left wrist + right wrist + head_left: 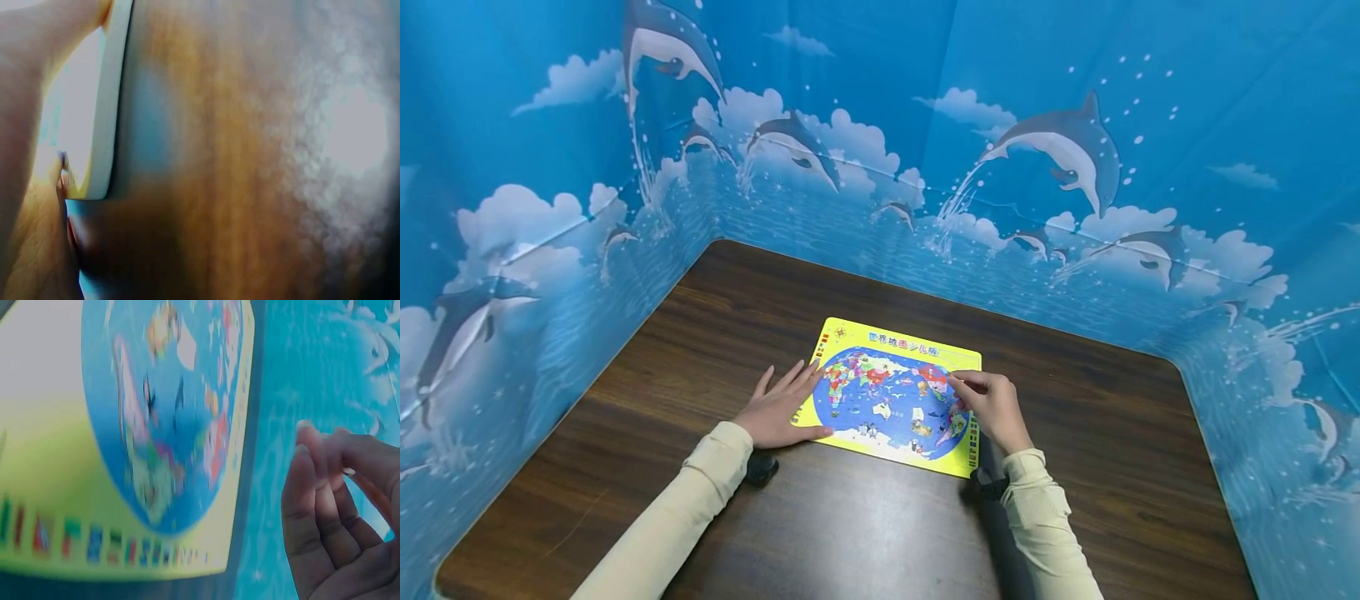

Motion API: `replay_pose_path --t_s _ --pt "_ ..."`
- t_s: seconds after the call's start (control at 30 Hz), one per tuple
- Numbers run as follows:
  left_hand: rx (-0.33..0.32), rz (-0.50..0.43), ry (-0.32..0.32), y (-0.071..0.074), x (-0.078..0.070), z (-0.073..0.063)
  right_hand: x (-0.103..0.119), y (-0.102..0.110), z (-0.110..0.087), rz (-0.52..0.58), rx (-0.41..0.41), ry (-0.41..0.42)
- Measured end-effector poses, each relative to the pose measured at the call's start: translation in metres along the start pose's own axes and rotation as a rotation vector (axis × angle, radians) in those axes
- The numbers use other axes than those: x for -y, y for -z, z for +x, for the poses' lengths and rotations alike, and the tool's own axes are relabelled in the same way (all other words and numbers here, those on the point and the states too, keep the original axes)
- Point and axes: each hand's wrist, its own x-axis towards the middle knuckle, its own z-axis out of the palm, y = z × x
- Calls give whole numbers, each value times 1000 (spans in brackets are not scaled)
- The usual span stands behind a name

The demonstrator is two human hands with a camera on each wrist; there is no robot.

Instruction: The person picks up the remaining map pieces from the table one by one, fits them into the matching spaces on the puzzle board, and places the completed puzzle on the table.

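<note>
A yellow-bordered world map board (850, 333) with a blue oval sea and colourful continents lies flat on the table. Spread fingers of my left hand (781, 408) rest at its left side, the thumb along the lower left edge. In the left wrist view, the board's pale thick edge (107, 125) shows beside that blurred hand. My right hand (992, 408) is over the board's right side, near the red land area at upper right. Its fingers curl in towards the thumb in the right wrist view, and I see nothing between the fingertips (304, 428).
The dark wood-grain table (880, 533) has rounded corners. A blue curtain (880, 75) printed with dolphins and clouds stands along its far and side edges. Below the left wrist is a small black device (762, 468); another dark one (988, 486) is at the right wrist.
</note>
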Motion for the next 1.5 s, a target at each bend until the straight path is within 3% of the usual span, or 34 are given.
replay_pose_path --t_s 0.47,0.7,0.9,1.23,1.5 --pt "0 -1 2 -5 3 -1 11 -42 -3 293 114 -21" --pt "-1 7 2 -6 4 -2 15 -56 -5 273 110 3" --pt "-5 2 -5 -4 3 -3 22 -63 -9 267 167 34" --pt "-3 15 -7 -8 8 0 25 -82 -7 115 117 111" --pt "3 27 1 -8 9 0 35 -105 -4 252 250 55"
